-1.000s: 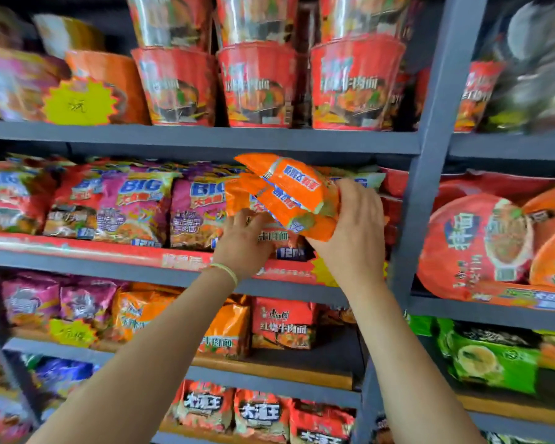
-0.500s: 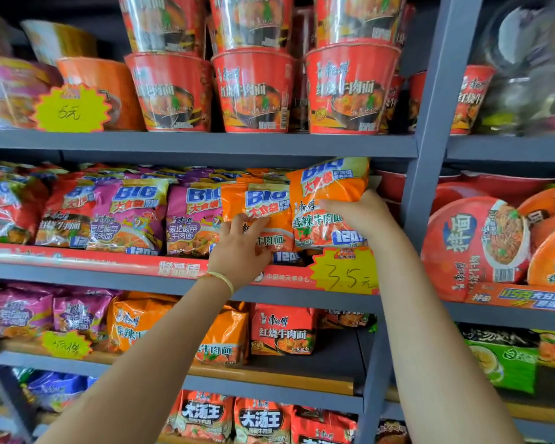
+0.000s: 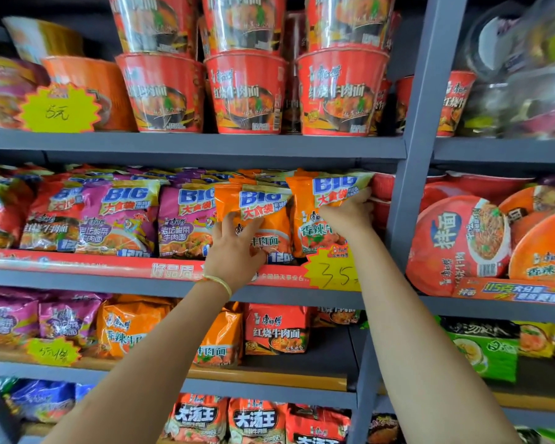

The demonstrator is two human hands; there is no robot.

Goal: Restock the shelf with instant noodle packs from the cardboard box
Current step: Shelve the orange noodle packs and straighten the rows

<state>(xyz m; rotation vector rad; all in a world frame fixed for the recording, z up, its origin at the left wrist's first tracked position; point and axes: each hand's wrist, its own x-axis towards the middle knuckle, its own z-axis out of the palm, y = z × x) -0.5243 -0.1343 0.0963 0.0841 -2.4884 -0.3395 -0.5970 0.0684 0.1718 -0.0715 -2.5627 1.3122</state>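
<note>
We face a grey metal shelf (image 3: 225,147) whose middle tier carries a row of upright BIG noodle packs, with red cup noodles (image 3: 247,91) above and a yellow price tag (image 3: 334,270) on its front edge. At the row's right end, our right hand (image 3: 346,213) grips an orange noodle pack (image 3: 321,213), fingers curled round its right edge beside the upright post. Just left, our left hand (image 3: 234,248), fingers spread, presses flat on a second orange pack (image 3: 257,216).
</note>
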